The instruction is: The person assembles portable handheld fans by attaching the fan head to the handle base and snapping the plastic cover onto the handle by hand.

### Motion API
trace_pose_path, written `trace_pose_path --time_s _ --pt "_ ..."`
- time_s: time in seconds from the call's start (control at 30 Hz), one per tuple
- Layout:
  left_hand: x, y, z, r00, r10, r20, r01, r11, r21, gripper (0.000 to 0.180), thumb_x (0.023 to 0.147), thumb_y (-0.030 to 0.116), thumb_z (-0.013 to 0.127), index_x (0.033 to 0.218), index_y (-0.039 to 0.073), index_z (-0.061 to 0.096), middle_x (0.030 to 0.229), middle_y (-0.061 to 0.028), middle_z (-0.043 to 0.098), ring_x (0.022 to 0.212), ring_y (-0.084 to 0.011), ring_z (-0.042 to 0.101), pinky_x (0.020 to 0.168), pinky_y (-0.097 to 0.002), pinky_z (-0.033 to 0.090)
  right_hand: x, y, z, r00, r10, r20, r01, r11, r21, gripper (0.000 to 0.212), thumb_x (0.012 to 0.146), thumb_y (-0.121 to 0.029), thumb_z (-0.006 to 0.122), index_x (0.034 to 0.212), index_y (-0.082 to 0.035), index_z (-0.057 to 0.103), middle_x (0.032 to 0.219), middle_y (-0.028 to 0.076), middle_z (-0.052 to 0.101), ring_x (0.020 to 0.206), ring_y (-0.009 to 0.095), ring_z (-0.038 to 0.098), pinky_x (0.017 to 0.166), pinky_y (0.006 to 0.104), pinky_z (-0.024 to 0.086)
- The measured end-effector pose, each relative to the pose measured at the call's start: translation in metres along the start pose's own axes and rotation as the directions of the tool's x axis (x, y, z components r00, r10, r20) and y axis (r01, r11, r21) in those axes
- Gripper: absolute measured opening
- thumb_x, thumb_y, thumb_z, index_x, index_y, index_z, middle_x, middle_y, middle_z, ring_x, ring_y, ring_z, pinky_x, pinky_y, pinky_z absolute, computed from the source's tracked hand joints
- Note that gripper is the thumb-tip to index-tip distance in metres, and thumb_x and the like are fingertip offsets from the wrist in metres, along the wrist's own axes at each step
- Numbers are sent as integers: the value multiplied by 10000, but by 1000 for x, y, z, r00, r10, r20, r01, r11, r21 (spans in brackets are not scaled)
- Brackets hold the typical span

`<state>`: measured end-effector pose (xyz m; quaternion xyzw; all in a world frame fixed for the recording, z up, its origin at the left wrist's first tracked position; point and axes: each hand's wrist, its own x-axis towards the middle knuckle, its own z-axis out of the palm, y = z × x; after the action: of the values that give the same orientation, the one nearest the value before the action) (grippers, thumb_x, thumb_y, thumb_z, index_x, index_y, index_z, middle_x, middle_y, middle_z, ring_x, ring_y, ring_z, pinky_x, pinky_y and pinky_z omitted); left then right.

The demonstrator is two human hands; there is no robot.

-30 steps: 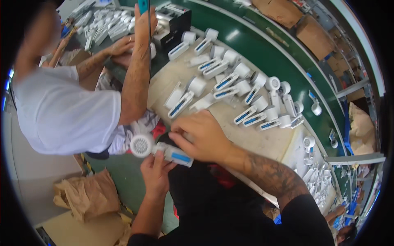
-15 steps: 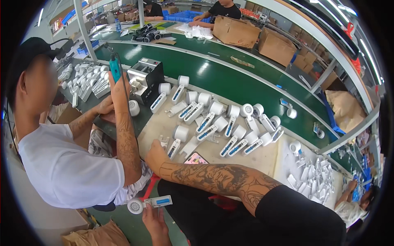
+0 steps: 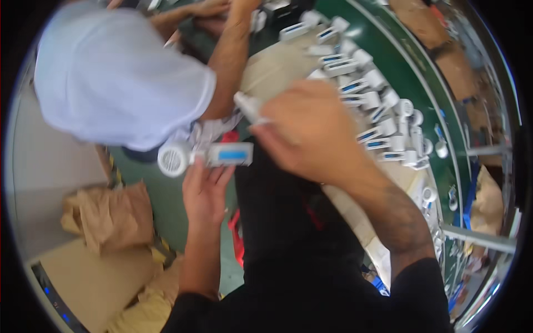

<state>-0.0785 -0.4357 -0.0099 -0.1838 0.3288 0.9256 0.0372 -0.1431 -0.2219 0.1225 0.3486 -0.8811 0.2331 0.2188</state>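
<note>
My left hand grips a white handheld fan from below. The fan's round grille points left, and its handle lies open to the right with a blue battery cell showing. Just above and to the right, my right hand pinches a narrow white plastic piece, perhaps a handle cover. Motion blurs that hand and the piece, which appears apart from the fan.
Several white fans with open handles crowd the beige work surface beside a green conveyor. A co-worker in a white shirt sits close on the left. Brown paper bags and a cardboard box stand lower left.
My right hand has come back from the work surface toward the fan, now with a white plastic piece in it. My view has turned downward; my left hand still holds the fan.
</note>
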Motion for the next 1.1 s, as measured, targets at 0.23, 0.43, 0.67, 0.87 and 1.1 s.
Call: trace_pose_path --time_s 0.23,0.43,0.67,0.87,1.1 --pt "-2 -33 64 977 -90 191 105 992 -67 354 1044 296 494 1272 32 553 1199 -134 670 1116 -268 657 981 -437 554 -114 -2 -60 660 657 364 -583 143 800 132 964 -60 635 1080 2 621 945 18 666 892 75 613 802 231 491" --pt "-23 -78 124 875 -294 384 336 941 -45 333 1040 271 505 1271 39 562 1221 -112 661 1149 -232 640 993 -409 533 -167 -18 -55 531 791 304 -524 24 852 161 979 -100 638 1092 11 616 924 19 664 827 67 585 762 220 473" --pt "-44 -104 150 822 -377 427 401 915 34 329 1037 245 506 1265 11 550 1221 -132 644 1131 -266 652 969 -432 557 -193 -22 -57 418 908 16 -420 177 890 253 997 -198 622 1129 18 620 919 37 667 786 101 599 724 246 492" --pt "-54 -121 162 807 -315 499 296 948 119 288 1002 145 585 1253 5 573 1222 -126 649 1120 -247 656 947 -413 563 -207 -22 -69 322 947 -10 -358 131 924 242 989 -160 635 1134 33 612 930 45 688 806 78 603 735 242 502" --pt "-70 -124 163 862 -231 451 28 910 413 225 924 100 707 1113 -10 655 1005 -71 696 886 -144 670 791 -301 572 -209 -28 -98 349 893 -283 -785 444 432 278 843 -160 779 995 -32 584 548 0 570 528 63 547 539 229 428"
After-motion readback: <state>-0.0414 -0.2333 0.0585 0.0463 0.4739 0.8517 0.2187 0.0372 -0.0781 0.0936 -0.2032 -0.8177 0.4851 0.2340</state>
